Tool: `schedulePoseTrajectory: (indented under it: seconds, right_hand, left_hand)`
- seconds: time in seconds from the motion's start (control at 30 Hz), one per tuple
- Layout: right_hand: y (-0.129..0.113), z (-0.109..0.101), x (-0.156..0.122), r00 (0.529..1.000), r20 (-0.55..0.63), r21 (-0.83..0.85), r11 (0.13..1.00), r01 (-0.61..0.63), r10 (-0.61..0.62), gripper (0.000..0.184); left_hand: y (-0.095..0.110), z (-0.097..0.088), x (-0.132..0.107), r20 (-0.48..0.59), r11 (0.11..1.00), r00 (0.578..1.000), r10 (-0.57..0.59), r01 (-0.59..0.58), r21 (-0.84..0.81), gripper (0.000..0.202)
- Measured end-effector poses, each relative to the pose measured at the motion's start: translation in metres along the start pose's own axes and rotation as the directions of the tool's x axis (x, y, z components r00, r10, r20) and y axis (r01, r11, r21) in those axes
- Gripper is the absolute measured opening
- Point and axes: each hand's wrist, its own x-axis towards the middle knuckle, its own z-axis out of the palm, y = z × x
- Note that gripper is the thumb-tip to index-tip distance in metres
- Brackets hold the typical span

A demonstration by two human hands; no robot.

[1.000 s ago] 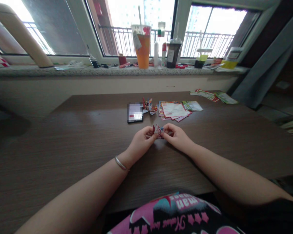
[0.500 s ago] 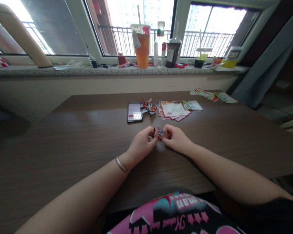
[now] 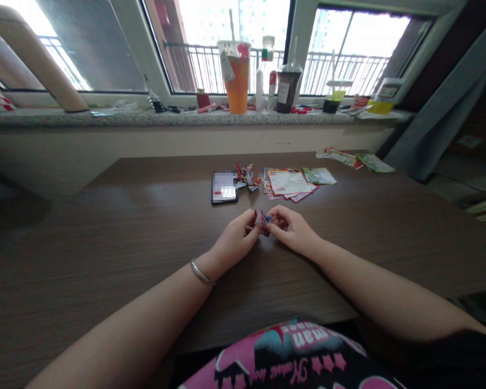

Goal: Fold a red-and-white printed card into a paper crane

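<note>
Between my hands is a small folded paper piece [image 3: 262, 220], printed in red, white and blue. My left hand [image 3: 238, 233] pinches its left side between thumb and fingers. At the right side, my right hand [image 3: 292, 229] grips the paper with thumb and curled fingers. The fingertips hide part of its folds. Beyond the hands, a cluster of similar folded paper pieces [image 3: 248, 177] lies on the brown table [image 3: 146, 237]. To its right is a stack of printed paper sheets [image 3: 288, 181].
Left of the cluster lies a dark-edged device [image 3: 224, 187] with a blurred screen. More colourful papers [image 3: 344, 158] lie at the table's far right. On the windowsill [image 3: 178, 118] stand a tall cup of orange drink [image 3: 237, 81], a dark cup [image 3: 287, 89] and bottles.
The paper piece has turned slightly between my fingers, and more of its lower red edge shows. Both hands stay in nearly the same place.
</note>
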Motion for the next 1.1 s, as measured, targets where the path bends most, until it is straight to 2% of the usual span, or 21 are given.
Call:
schedulePoseTrajectory:
  seconds: [0.1,0.23,0.5,0.67,0.83,1.1]
  right_hand:
    - [0.001,-0.001,0.001,0.999,-0.042,0.031,0.999,0.026,-0.025,0.012]
    - [0.007,-0.002,0.002,0.997,-0.073,0.1,0.995,0.007,0.001,0.016]
    - [0.006,-0.002,0.003,0.998,0.023,0.287,0.956,-0.066,0.062,0.027]
    - [0.003,-0.003,0.005,0.993,0.081,0.338,0.935,-0.105,0.082,0.036]
    - [0.007,-0.003,0.006,0.991,0.081,0.372,0.919,-0.133,0.111,0.036]
    - [0.012,-0.001,0.007,0.982,0.095,0.42,0.887,-0.19,0.165,0.033]
  left_hand:
    - [0.001,-0.001,-0.001,0.016,1.0,1.0,0.007,-0.007,-0.005,0.013]
    - [0.001,-0.001,-0.001,0.046,1.0,0.999,0.009,-0.008,-0.008,0.01]
    - [0.004,-0.002,-0.002,0.113,0.999,0.993,0.027,-0.025,-0.023,0.012]
    - [0.008,-0.003,-0.001,0.141,0.995,0.99,-0.005,0.018,-0.095,0.019]
    - [0.006,-0.002,0.0,0.121,0.983,0.992,-0.035,0.057,-0.177,0.018]
    - [0.003,-0.003,0.0,0.079,0.989,0.996,-0.037,0.048,-0.141,0.02]
